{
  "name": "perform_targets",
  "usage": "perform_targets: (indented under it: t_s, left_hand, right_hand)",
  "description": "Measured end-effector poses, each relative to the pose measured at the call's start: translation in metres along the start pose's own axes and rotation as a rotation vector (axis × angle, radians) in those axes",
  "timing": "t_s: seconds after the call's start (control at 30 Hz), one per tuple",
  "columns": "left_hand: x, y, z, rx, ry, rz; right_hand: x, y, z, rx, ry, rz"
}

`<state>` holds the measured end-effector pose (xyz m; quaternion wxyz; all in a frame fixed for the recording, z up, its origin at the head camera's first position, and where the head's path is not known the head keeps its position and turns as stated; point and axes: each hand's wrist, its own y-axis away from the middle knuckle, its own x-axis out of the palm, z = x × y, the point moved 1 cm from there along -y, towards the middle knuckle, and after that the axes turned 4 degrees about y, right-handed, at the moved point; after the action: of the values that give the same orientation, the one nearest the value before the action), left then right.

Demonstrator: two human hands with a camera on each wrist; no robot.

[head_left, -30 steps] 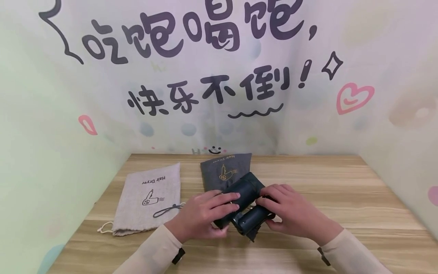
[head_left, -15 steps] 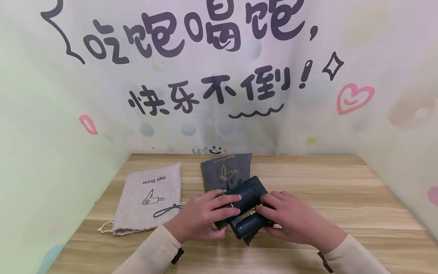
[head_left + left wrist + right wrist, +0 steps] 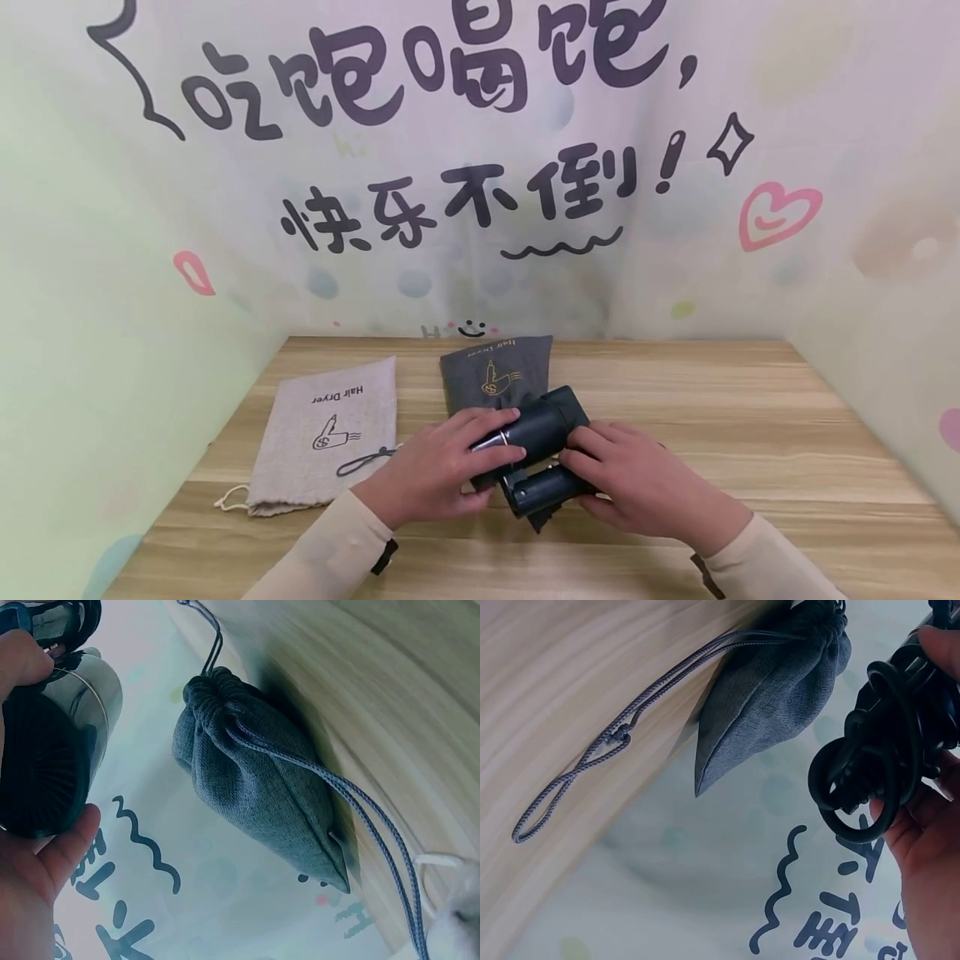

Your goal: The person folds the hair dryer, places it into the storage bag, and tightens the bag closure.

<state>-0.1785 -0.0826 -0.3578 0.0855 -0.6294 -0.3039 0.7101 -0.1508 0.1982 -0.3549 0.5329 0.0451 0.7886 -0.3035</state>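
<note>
Left hand [image 3: 427, 477] is curled round the hair dryer [image 3: 542, 435] at its barrel, and its folded handle [image 3: 549, 490] is gripped by the right hand [image 3: 633, 479]; the barrel is slanted forward and rightward. Under the dryer, a wood-grained counter [image 3: 712, 392] is spread. Left of the dryer, a flat, coarse-woven pale bag [image 3: 294, 429] is laid; just beyond the dryer, a gathered grey cloth bag [image 3: 492, 372] is partly hidden. Glossy barrel is silver-banded; black cable [image 3: 862, 739] is coiled at the dryer's right.

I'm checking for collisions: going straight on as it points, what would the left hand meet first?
The left hand would first press into the dark hair dryer it holds; beyond that, probably the right hand, though the head view leaves depth unclear.
</note>
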Motion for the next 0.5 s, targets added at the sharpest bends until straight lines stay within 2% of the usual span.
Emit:
perform_targets:
  t_s: [0.3, 0.5]
  left_hand:
    - [-0.0039, 0.0051, 0.0024, -0.025, -0.001, 0.032]
    - [-0.0101, 0.0085, 0.0044, -0.031, 0.000, 0.017]
  right_hand:
    - [0.0020, -0.0018, 0.0018, 0.021, 0.024, 0.036]
    - [0.0013, -0.0055, 0.0021, 0.015, 0.033, 0.034]
